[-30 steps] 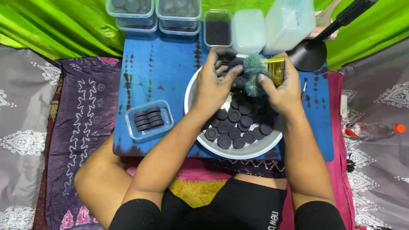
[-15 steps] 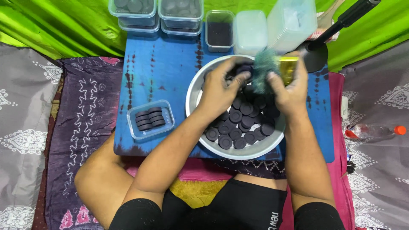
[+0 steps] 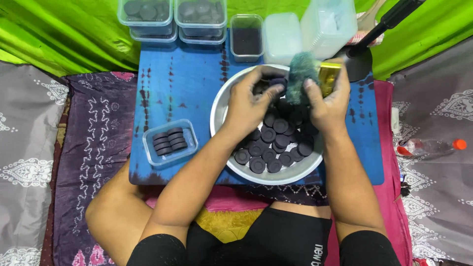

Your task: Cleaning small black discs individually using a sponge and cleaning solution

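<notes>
My left hand point(image 3: 249, 106) is over the far side of the metal bowl point(image 3: 219, 111), its fingers pinched together on one dark disc point(image 3: 277, 83) that I hold up above the heap. My right hand point(image 3: 327, 101) is just beside it, fingers clamped around a fuzzy blue-green scrubber point(image 3: 301, 75) with a gold-coloured end point(image 3: 329, 76), and the scrubber's soft part touches the disc. Compared with half a second ago, both hands have shifted a little toward the far rim of the bowl, and the scrubber now stands more upright against the disc instead of lying across my fingers; a second ago my hands were lower, closer over the pile. The rest of the black discs point(image 3: 271, 148) lie in the near half of the bowl just as before. To the left on the blue cloth point(image 3: 172, 83), the small clear tray point(image 3: 170, 143) with its row of discs on edge has not moved. At the far edge the lidded clear containers point(image 3: 172, 17), the open tub of dark powder point(image 3: 246, 37) and the tall frosted tubs point(image 3: 327, 24) sit where they were, and the black stand point(image 3: 362, 56) remains just beyond my right hand.
</notes>
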